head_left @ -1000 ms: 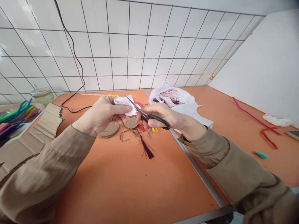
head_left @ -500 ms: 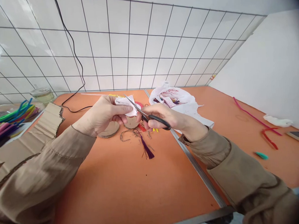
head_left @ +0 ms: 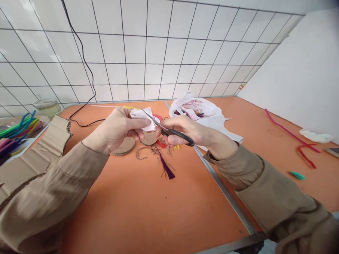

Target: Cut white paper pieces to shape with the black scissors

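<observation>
My left hand (head_left: pixel 120 129) pinches a folded piece of pale pink-white cloth (head_left: pixel 141 115) between thumb and fingers. Black-handled scissors (head_left: pixel 181 136) are gripped in my right hand (head_left: pixel 183 128), their blades pointing up and left across the cloth's right part. Below the hands, two round cardboard discs (head_left: pixel 124 147) lie on the orange table (head_left: pixel 128 203), the second one (head_left: pixel 149 138) partly hidden. Near them are brown scraps and a dark purple tassel (head_left: pixel 167 168). A red round thing shows partly behind the cloth.
An open white plastic bag (head_left: pixel 210 112) sits behind my right hand. Corrugated cardboard (head_left: pixel 41 147) and colourful pipe cleaners (head_left: pixel 15 133) lie at left, near a glass jar (head_left: pixel 47 107). Red and pink pipe cleaners (head_left: pixel 305 160) lie at right. A metal strip (head_left: pixel 223 192) crosses the table.
The scissor blades look closer together over the cloth, and my right hand's fingers have shifted slightly. My left hand holds the cloth as before.
</observation>
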Tool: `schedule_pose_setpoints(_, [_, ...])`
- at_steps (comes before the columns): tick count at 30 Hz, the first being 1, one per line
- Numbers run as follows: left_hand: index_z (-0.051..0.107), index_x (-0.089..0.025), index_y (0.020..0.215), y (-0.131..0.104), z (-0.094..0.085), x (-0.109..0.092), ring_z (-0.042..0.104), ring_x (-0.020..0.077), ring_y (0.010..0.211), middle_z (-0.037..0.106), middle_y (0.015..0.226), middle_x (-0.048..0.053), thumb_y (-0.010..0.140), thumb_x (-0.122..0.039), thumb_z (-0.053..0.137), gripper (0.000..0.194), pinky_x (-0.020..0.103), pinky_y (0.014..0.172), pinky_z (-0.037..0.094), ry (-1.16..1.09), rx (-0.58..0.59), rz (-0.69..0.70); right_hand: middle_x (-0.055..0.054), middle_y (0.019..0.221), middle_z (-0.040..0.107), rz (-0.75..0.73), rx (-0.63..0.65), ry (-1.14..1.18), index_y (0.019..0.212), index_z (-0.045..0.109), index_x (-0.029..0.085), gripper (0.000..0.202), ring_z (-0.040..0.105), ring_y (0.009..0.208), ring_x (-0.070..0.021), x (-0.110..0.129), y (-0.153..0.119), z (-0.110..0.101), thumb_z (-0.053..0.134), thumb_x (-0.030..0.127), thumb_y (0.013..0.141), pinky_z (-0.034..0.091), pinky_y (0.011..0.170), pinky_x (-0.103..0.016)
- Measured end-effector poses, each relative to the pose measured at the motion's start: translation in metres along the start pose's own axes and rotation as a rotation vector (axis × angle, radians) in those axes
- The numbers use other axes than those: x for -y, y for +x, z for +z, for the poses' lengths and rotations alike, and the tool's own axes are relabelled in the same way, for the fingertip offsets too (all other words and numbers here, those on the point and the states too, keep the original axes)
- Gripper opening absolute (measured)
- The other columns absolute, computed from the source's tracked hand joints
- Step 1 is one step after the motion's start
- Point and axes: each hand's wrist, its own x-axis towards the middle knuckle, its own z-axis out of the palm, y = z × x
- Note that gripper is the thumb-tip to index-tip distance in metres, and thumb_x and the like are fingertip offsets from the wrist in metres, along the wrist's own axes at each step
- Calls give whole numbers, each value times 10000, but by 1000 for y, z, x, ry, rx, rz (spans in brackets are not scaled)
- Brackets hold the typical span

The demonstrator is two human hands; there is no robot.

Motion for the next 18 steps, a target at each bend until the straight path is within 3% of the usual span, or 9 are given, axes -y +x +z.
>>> schedule_pose_setpoints(18, [727,-138,664,-1,2,-2,582,77,470,714,659,34,740,-130,705,79,179,473,491,2,16,7,16,678,402,-16,-2,0,807,498,208,479,367,627,-129,2,0,2,641,665,811,351,551,-286])
